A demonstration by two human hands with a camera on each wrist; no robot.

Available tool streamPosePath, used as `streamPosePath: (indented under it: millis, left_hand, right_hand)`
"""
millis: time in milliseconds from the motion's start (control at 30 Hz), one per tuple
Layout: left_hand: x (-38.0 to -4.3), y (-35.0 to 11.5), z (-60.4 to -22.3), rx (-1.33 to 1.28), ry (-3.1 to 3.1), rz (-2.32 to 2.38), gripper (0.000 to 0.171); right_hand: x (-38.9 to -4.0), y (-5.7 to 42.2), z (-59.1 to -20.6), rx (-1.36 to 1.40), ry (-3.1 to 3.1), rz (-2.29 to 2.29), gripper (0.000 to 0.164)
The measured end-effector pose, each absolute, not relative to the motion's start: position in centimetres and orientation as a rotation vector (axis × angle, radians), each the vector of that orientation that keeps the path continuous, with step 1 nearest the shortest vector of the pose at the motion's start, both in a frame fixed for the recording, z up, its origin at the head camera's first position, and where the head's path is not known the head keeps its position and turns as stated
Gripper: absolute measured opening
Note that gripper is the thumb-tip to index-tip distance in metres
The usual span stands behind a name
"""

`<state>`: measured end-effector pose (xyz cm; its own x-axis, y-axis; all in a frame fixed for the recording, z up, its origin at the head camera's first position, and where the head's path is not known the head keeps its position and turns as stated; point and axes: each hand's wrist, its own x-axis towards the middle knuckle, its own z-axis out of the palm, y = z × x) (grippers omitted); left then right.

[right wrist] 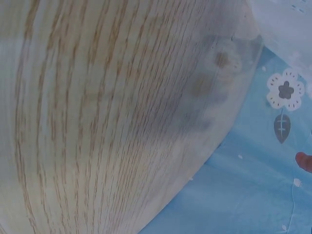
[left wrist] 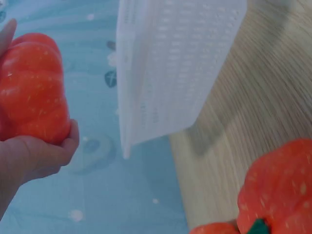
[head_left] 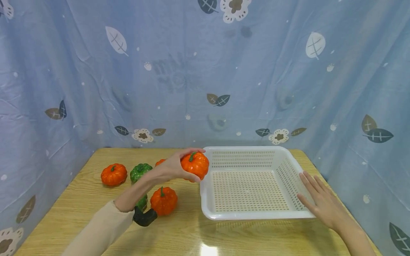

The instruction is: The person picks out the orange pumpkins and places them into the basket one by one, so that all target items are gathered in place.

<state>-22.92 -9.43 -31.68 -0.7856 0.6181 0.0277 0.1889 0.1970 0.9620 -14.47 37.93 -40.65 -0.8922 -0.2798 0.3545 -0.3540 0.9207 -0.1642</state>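
Note:
My left hand point(head_left: 173, 166) grips a small orange pumpkin point(head_left: 198, 165) with a green stem, just above the left rim of a white plastic basket point(head_left: 256, 215). In the left wrist view, fingers and thumb curl round the pumpkin point(left wrist: 34, 92) from both sides, apart from the basket wall point(left wrist: 170, 63). At the basket's right side, my right hand point(head_left: 323, 202) lies with straight, slightly spread fingers at the rim; whether all of them touch it is hard to tell. Only a fingertip point(right wrist: 305, 162) shows in the right wrist view.
Left of the basket, the wooden table point(head_left: 182, 231) bears an orange pumpkin point(head_left: 114, 174), a nearer orange pumpkin point(head_left: 164, 201) and a green pumpkin point(head_left: 140, 171). My left arm partly hides another green one point(head_left: 142, 202) and an orange one point(head_left: 159, 161). A blue patterned curtain point(head_left: 192, 71) surrounds the table.

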Motion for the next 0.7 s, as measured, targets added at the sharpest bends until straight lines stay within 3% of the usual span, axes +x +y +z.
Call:
streamPosePath:
  millis: [700]
  left_hand:
    - [-25.1, -3.5, -31.5, 0.970, 2.173, 1.533, 0.070]
  right_hand:
    - [-14.6, 37.9, -40.6, 0.517, -2.707, 0.260, 0.067]
